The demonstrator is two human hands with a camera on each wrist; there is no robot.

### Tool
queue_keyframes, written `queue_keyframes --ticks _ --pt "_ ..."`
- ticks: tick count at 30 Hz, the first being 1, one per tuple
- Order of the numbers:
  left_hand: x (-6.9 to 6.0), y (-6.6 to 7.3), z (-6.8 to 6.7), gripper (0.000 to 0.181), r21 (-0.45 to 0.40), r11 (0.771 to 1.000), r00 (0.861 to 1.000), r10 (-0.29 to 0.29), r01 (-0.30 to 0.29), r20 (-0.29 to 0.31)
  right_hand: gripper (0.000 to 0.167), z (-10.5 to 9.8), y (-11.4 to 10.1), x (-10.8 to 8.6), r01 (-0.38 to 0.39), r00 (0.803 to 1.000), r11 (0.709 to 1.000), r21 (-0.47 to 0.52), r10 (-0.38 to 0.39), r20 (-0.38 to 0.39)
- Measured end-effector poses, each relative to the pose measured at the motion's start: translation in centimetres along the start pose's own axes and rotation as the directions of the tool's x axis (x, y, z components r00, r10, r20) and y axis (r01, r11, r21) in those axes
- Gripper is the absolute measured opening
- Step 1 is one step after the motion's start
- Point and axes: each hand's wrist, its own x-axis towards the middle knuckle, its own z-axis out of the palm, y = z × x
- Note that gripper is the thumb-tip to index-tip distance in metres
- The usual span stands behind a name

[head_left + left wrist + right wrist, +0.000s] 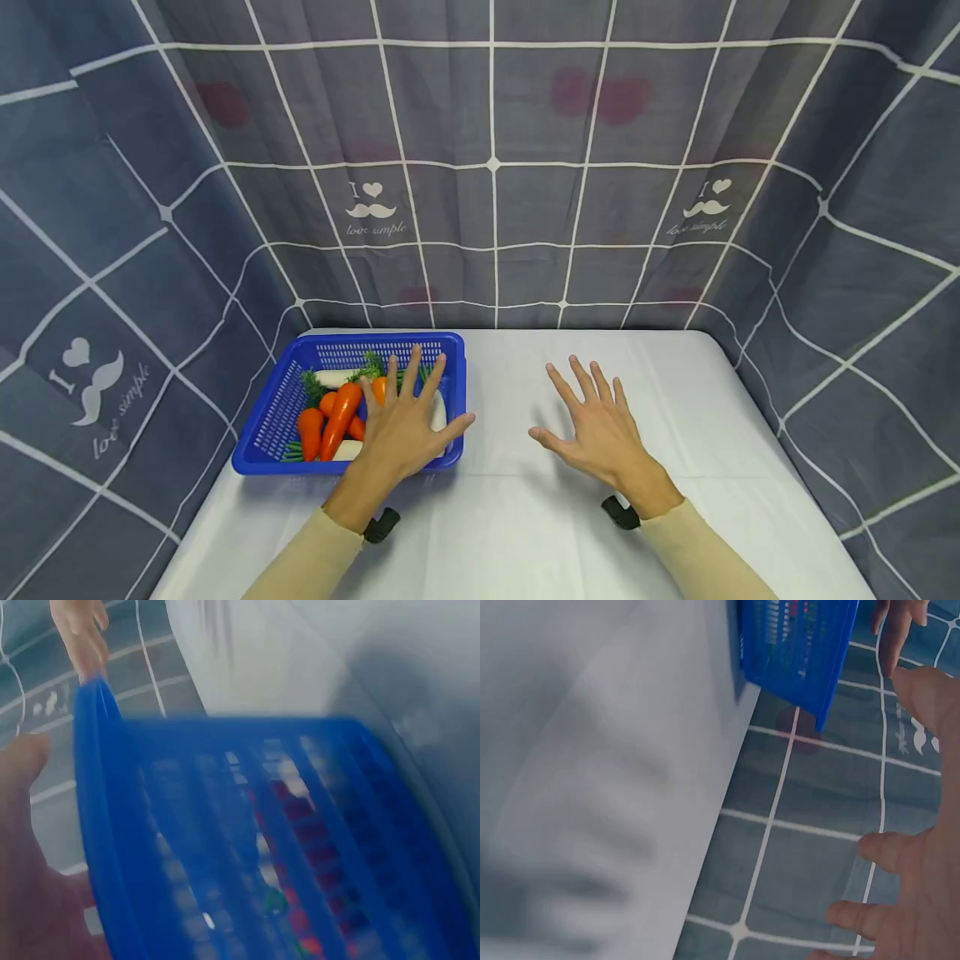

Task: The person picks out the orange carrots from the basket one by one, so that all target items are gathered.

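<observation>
A blue perforated basket stands on the left of the white table, holding orange carrots, white vegetables and green tops. My left hand, fingers spread, is over the basket's right part and hides some of its contents; whether it touches anything cannot be told. Blurred in the left wrist view, the basket's side is close to that hand. My right hand has its fingers spread above the table, right of the basket, and holds nothing. The right wrist view shows its fingers extended.
The white-covered table extends in front and to the right of the basket. Grey curtain with white grid lines surrounds the back and both sides. Each wrist wears a dark strap device.
</observation>
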Motion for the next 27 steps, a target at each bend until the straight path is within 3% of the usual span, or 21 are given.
queue_keyframes --ticks 10,14,18,22,27 --pt "-1.2 -7.4 -1.3 0.109 -0.037 0.99 0.99 -0.137 0.136 -0.022 0.1 1.9 -3.3 1.2 0.035 0.997 0.994 0.1 -0.041 0.059" --pt "-1.9 -10.3 -2.1 0.109 -0.044 0.976 0.976 -0.214 0.212 -0.033 0.099 2.6 -4.9 1.7 0.076 0.992 0.985 0.153 -0.09 0.089" --pt "-2.8 -12.9 -2.7 0.109 -0.069 0.952 0.952 -0.303 0.3 -0.04 0.094 3.3 -6.6 2.0 0.107 0.983 0.964 0.243 -0.139 0.118" --pt "-3.7 -15.1 -3.1 0.111 -0.07 0.922 0.924 -0.382 0.38 -0.014 0.088 3.8 -8.2 2.0 0.096 0.972 0.915 0.392 -0.17 0.159" --pt "-4.6 -17.2 -3.3 0.112 -0.069 0.889 0.892 -0.453 0.452 0.01 0.078 4.7 -9.9 1.9 0.065 0.95 0.79 0.61 -0.237 0.206"
